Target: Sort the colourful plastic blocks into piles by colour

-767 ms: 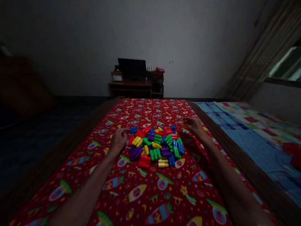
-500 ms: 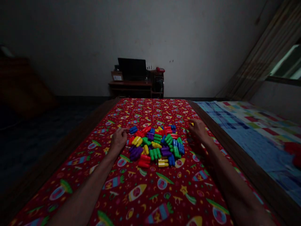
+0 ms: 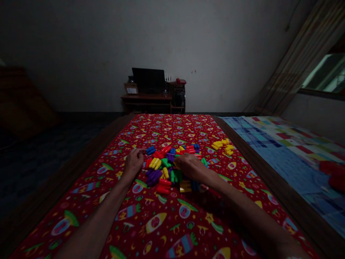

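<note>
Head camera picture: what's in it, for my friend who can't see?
A person's left hand touches the left edge of a pile of colourful plastic blocks on a red rocket-print sheet, and the right hand lies over the pile's middle. A small group of yellow blocks sits apart to the right, in a dim room.

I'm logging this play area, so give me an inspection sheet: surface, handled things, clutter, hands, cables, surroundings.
Surface: red cloth printed with rockets and stars, lying flat.
Job's things: heap of small red, yellow, green, blue and purple plastic blocks; separate cluster of yellow plastic blocks to its right, apart.
Clutter: nothing seen.
Hands: left hand curled at the heap's left edge; right hand palm down on the heap; grips hidden.
Cables: nothing seen.
Surroundings: dark wooden desk with black screen at the wall; blue patchwork cover on the right; dim light.
</note>
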A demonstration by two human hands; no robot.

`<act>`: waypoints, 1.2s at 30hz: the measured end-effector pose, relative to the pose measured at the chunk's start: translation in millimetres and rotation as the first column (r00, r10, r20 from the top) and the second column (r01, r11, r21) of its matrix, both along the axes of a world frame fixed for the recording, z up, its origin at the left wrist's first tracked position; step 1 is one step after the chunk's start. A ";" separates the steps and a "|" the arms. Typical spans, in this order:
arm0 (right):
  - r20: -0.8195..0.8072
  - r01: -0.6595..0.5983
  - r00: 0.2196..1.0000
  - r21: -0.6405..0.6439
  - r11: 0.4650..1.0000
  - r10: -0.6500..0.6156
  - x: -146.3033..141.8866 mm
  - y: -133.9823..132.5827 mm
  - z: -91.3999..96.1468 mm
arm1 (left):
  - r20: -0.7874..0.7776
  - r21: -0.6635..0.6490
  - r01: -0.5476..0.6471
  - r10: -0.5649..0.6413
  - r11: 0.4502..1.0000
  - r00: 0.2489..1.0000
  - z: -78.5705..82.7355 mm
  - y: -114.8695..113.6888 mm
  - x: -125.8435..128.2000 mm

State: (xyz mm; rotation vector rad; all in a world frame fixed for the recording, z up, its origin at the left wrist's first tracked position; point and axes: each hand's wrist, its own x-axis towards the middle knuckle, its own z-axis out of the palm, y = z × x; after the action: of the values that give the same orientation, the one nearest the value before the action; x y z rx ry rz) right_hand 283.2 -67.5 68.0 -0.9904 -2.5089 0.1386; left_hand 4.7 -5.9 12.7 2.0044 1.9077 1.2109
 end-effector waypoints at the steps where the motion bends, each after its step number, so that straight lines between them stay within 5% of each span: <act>1: -0.046 0.033 0.998 -0.009 0.999 -0.034 6.3 7.0 4.8 | 0.000 0.003 0.001 -0.001 1.000 1.000 -0.2 0.0 -0.2; 5: -0.321 0.318 0.894 -0.035 0.948 -0.312 49.9 40.9 22.9 | -0.003 0.006 0.000 0.000 1.000 1.000 -1.5 1.1 -0.9; 10: -0.370 0.696 0.640 -0.093 0.712 -0.674 130.7 69.9 17.1 | 0.006 -0.010 0.003 -0.003 1.000 1.000 -1.6 1.8 -1.3; 14: -0.256 0.810 0.533 -0.119 0.574 -0.806 171.4 74.3 -1.9 | 0.010 -0.027 -0.013 0.013 1.000 1.000 0.3 0.8 -0.6; 18: -0.229 0.868 0.457 -0.095 0.487 -0.859 173.2 72.4 -2.7 | 0.003 -0.027 -0.013 0.013 1.000 1.000 0.4 0.8 -1.2; 21: -0.327 0.815 0.529 -0.059 0.576 -0.783 150.7 67.2 10.0 | -0.002 -0.024 -0.009 0.008 1.000 1.000 -0.6 1.2 -2.3; 25: -0.333 0.517 0.800 -0.038 0.855 -0.499 92.9 54.1 19.5 | -0.001 -0.016 -0.005 0.005 1.000 1.000 -2.0 1.4 -2.7; 27: -0.241 0.336 0.912 -0.026 0.941 -0.332 60.0 50.6 17.6 | 0.007 0.000 -0.009 0.009 1.000 1.000 -2.8 1.6 -2.3; 30: -0.043 0.250 0.967 -0.010 0.968 -0.250 19.4 57.8 13.4 | 0.015 0.016 -0.018 0.018 1.000 1.000 -4.1 2.4 -2.2; 36: 0.286 0.393 0.893 -0.116 0.912 -0.349 -13.0 90.1 12.2 | 0.019 0.001 -0.021 0.021 1.000 1.000 -4.7 3.8 -2.5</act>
State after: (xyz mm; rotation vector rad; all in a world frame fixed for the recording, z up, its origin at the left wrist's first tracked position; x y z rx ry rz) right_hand 270.2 22.6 80.1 -1.6387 -2.5060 0.1123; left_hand 2.2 -2.1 8.0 1.9716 1.9242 1.2321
